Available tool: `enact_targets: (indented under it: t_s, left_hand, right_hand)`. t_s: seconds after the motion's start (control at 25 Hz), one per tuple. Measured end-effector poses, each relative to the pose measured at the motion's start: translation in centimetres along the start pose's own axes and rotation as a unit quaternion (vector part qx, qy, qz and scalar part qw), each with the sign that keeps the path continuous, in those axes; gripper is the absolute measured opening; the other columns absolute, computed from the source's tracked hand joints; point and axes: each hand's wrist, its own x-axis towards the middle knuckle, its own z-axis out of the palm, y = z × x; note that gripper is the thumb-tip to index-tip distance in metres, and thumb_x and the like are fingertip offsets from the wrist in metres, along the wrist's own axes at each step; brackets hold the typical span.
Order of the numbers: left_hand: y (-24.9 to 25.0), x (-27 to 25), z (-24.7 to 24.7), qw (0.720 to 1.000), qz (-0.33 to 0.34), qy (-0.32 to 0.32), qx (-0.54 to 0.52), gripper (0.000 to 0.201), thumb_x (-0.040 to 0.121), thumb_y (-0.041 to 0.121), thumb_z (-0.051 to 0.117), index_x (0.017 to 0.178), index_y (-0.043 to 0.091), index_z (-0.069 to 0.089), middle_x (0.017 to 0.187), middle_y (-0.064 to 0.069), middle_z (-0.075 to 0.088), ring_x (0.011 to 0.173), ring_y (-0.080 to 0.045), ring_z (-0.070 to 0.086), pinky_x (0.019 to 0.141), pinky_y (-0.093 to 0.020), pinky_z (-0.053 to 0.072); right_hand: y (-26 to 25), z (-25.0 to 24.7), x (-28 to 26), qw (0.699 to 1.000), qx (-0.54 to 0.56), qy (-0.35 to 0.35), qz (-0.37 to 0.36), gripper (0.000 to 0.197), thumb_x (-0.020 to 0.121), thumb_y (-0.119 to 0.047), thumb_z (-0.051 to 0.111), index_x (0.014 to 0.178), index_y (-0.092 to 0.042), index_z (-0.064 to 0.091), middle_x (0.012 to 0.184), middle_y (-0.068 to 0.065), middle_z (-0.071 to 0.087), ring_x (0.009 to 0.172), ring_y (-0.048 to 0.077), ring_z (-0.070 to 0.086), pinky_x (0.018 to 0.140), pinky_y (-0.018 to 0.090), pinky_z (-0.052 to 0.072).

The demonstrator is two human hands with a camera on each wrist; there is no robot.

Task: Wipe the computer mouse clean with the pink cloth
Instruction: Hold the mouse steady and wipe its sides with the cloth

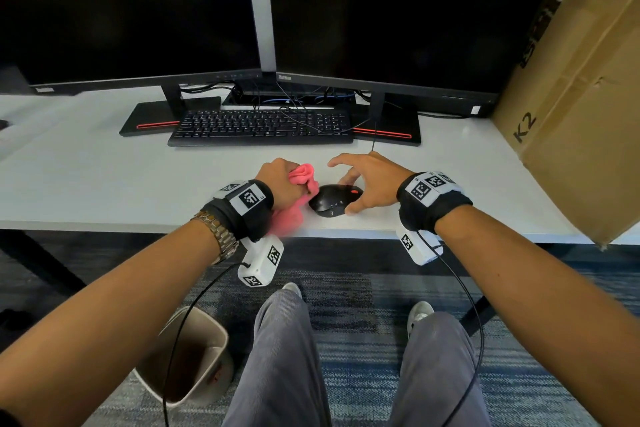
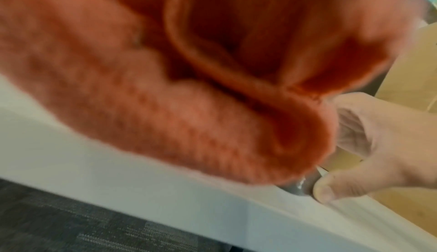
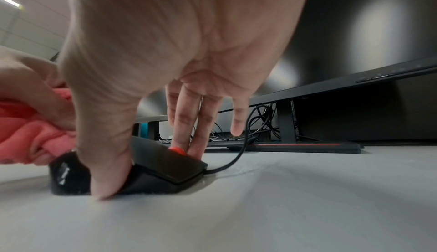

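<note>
worktop (image 1: 104, 177) white, spans mid-frame | monitors (image 1: 138, 10) across top | box (image 1: 571, 114) right edge | keyboard (image 1: 259, 128) upper centre | cloth (image 1: 298, 198) bunched, grasped by left hand (image 1: 280, 184) fingers, touching mouse's left side | mouse (image 1: 332, 201) centre, on worktop, pinched by right hand (image 1: 370, 184) thumb and fingers

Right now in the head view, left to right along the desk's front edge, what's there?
Left hand → pink cloth → mouse → right hand → cardboard box.
</note>
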Motion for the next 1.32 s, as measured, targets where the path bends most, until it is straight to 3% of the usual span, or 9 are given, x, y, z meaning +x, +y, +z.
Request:
enact_targets:
  t_s: [0.2,0.36,0.52,0.64,0.76,0.88,1.0,1.12,1.32]
  left_hand:
    - [0.9,-1.8,0.2,0.999,0.040,0.019,0.024,0.040,0.085,0.027,0.054,0.057,0.018,0.028,0.050,0.002,0.033,0.051,-0.017,0.031,0.048,-0.019,0.034]
    - [2.0,-2.7,0.4,0.998,0.050,0.031,0.034,0.043,0.088,0.028,0.053,0.056,0.017,0.028,0.051,0.003,0.035,0.048,-0.016,0.032,0.051,-0.026,0.032]
    - [2.9,-3.6,0.5,0.996,0.088,-0.010,0.011,0.042,0.088,0.014,0.051,0.054,0.017,0.026,0.042,0.002,0.036,0.042,-0.012,0.034,0.047,-0.014,0.031]
    - [3.1,-1.6,-0.8,0.995,0.087,0.039,0.037,0.040,0.087,0.024,0.051,0.055,0.020,0.028,0.049,0.004,0.035,0.051,-0.015,0.041,0.054,-0.018,0.044]
    - [2.6,0.4,-2.1,0.998,0.041,0.048,-0.007,0.037,0.082,0.023,0.060,0.056,0.022,0.034,0.057,0.003,0.044,0.057,-0.018,0.044,0.046,-0.008,0.038]
    - [2.0,1.2,-1.5,0.999,0.005,0.015,-0.031,0.029,0.078,0.026,0.072,0.065,0.028,0.046,0.075,0.003,0.056,0.071,-0.019,0.054,0.051,-0.015,0.036]
    - [2.4,0.7,-0.1,0.998,0.025,-0.009,-0.052,0.039,0.080,0.019,0.065,0.053,0.023,0.037,0.048,0.011,0.042,0.049,-0.009,0.043,0.048,-0.015,0.038]
    - [2.4,0.0,0.3,0.998,0.044,0.023,-0.025,0.045,0.079,0.024,0.062,0.047,0.018,0.031,0.043,0.005,0.033,0.047,-0.014,0.031,0.049,-0.018,0.033]
    - [1.1,-0.7,0.8,0.998,0.036,-0.019,-0.046,0.025,0.076,0.032,0.069,0.063,0.023,0.050,0.060,0.009,0.054,0.056,-0.010,0.046,0.060,-0.020,0.040]
  right_hand:
    - [-0.2,-0.3,0.0,1.000,-0.012,-0.005,-0.001,0.094,0.069,-0.032,0.088,0.148,-0.029,0.037,0.117,-0.007,0.076,0.129,0.023,0.048,0.111,0.052,0.035]
    - [-0.3,-0.2,0.0,1.000,-0.010,0.000,0.000,0.093,0.069,-0.030,0.088,0.147,-0.028,0.038,0.115,-0.007,0.076,0.129,0.023,0.048,0.111,0.053,0.035]
    - [-0.4,-0.3,-0.2,1.000,-0.006,0.003,-0.004,0.093,0.068,-0.029,0.089,0.146,-0.026,0.040,0.114,-0.007,0.077,0.125,0.023,0.052,0.109,0.049,0.038]
    - [-0.3,-0.2,-0.1,1.000,0.003,0.006,0.001,0.093,0.068,-0.026,0.089,0.147,-0.026,0.039,0.116,-0.004,0.076,0.124,0.023,0.055,0.109,0.048,0.039]
    - [-0.3,-0.2,-0.1,1.000,0.000,0.005,0.004,0.093,0.070,-0.026,0.088,0.148,-0.025,0.038,0.118,-0.002,0.076,0.127,0.024,0.052,0.110,0.049,0.036]
    - [-0.3,-0.2,0.0,1.000,-0.002,0.004,0.005,0.093,0.071,-0.027,0.088,0.149,-0.024,0.037,0.117,-0.003,0.076,0.128,0.025,0.051,0.108,0.048,0.036]
    - [-0.2,0.0,0.1,1.000,-0.004,0.001,0.006,0.094,0.068,-0.029,0.089,0.147,-0.025,0.037,0.117,-0.003,0.076,0.126,0.025,0.053,0.108,0.050,0.039]
    - [-0.1,0.0,0.1,1.000,-0.005,0.004,0.006,0.094,0.067,-0.030,0.089,0.146,-0.027,0.038,0.117,-0.005,0.076,0.124,0.023,0.054,0.108,0.049,0.041]
    - [-0.2,0.0,-0.1,1.000,-0.016,0.008,0.007,0.093,0.068,-0.031,0.089,0.146,-0.025,0.039,0.115,-0.007,0.077,0.127,0.023,0.051,0.108,0.047,0.039]
